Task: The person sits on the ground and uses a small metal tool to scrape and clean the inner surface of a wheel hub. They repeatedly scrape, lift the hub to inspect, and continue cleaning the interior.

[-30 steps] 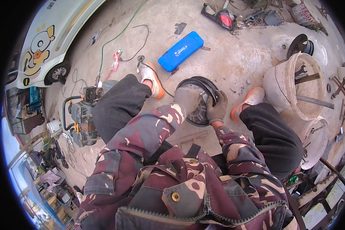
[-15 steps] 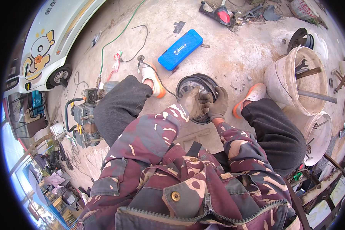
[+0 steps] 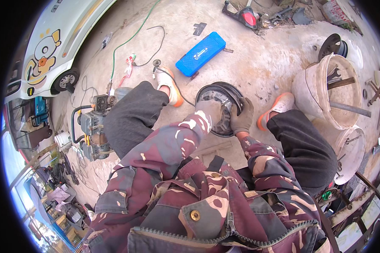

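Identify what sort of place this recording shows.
Probably an outdoor vehicle-repair yard: a black wheel, an open-ended wrench in a whitish bucket, and a white vehicle close by.

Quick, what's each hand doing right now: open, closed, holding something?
Left hand: over the black wheel rim; fingers hidden, so open or closed cannot be told.
Right hand: closed on the black wheel rim's right edge.

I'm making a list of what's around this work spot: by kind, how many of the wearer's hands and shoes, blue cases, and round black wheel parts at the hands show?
Hands, left and right: 2
Shoes, left and right: 2
Blue case: 1
Round black wheel part at the hands: 1
Total: 6
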